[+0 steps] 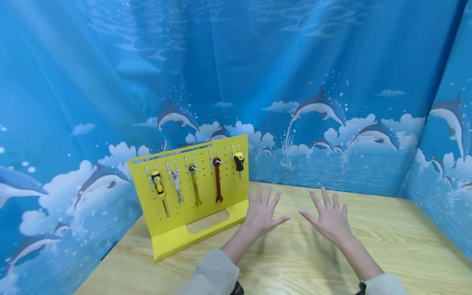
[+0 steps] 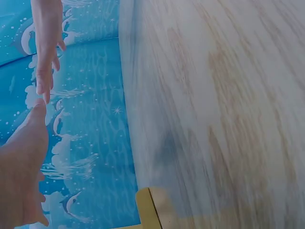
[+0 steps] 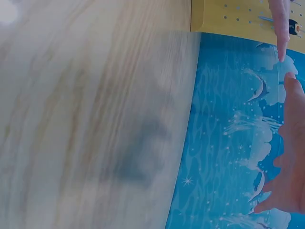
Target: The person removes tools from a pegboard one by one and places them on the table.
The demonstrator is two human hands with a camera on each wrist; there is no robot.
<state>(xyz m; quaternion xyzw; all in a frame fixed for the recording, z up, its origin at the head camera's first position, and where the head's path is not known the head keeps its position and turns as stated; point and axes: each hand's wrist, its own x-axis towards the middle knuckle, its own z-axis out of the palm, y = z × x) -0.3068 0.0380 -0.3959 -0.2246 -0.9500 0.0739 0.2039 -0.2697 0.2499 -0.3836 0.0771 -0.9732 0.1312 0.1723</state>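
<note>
Left hand [image 1: 259, 214] and right hand [image 1: 330, 220], both empty, fingers straight and spread, are held over the pale wood-grain desk [image 1: 387, 229]. To the left of both we note an upright yellow perforated board with a flat base [image 1: 206, 180], its long axis running from near left to far right; its far end is just beside the left hand, plainly the nearer, with the right hand well apart. Whether the left hand touches the base we cannot tell. Five tools hang on the board's front, long axes roughly upright: a long yellow-and-black-handled screwdriver [image 1: 158, 184], a small silver metal wrench [image 1: 177, 185], a gold-coloured metal wrench [image 1: 195, 186], a red-brown metal wrench [image 1: 218, 180] and, nearest the left hand, a short yellow-and-black-handled screwdriver [image 1: 239, 162].

Views compared: left wrist gives us only a corner of the board; right wrist adds holes and part of one tool. Both make the hands seem almost to meet, whereas the head view shows a clear gap between them
</note>
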